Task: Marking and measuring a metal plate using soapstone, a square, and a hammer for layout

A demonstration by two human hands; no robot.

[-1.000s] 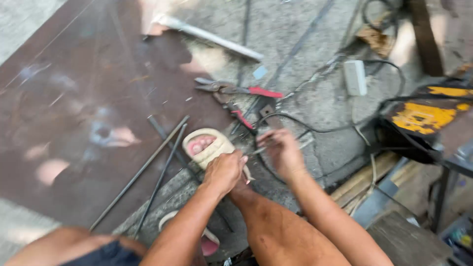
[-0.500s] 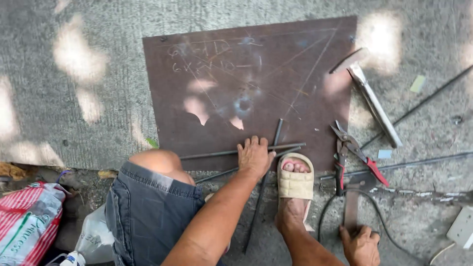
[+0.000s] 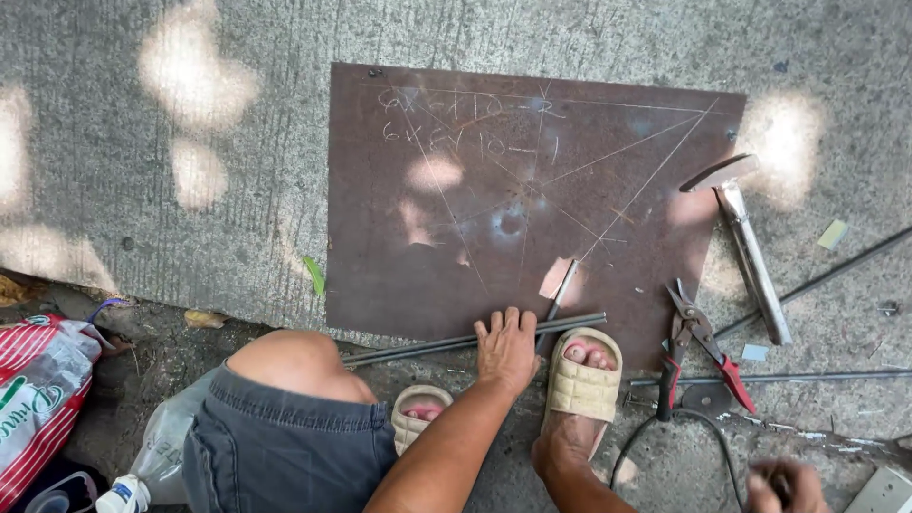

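Rust-brown steel sheet lying flat on concrete floor, chalk lines crossing it. Left hand pressing down, fingers spread open, on thin steel rods running along sheet's near edge. Right hand sitting low at frame corner, curling closed around something dark, cannot tell what. Beige sandal planting beside left hand. Red-handled snips and chipping hammer lying near sheet's right edge.
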